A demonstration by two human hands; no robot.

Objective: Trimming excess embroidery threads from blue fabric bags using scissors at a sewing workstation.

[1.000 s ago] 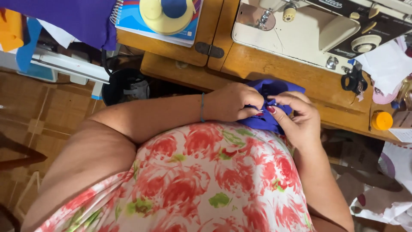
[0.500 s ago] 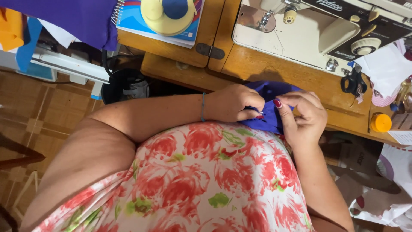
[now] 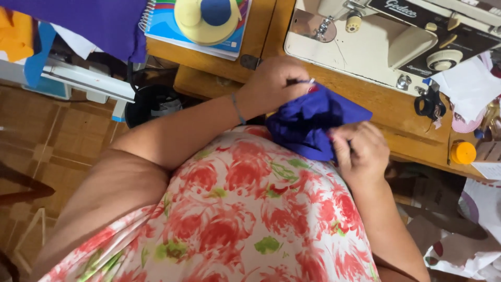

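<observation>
A crumpled piece of blue fabric [image 3: 313, 122] is held in front of my chest, over the near edge of the wooden sewing table [image 3: 386, 109]. My left hand [image 3: 274, 81] pinches its upper left edge with the fingertips. My right hand [image 3: 360, 151] grips its lower right part, fingers curled into the cloth. Beyond the fabric, a cream sewing machine [image 3: 376, 42] sits on the table.
Black scissors [image 3: 429, 102] and an orange cap [image 3: 463, 153] lie at the right of the table. A spiral notebook [image 3: 167, 26] with a yellow and blue round holder [image 3: 209, 18] sits at the back left. Purple cloth [image 3: 88, 21] hangs at top left. Paper and cloth scraps [image 3: 469, 230] lie lower right.
My hands have drawn apart: the left rose toward the machine, the right dropped lower, and the blue fabric is spread wider between them.
</observation>
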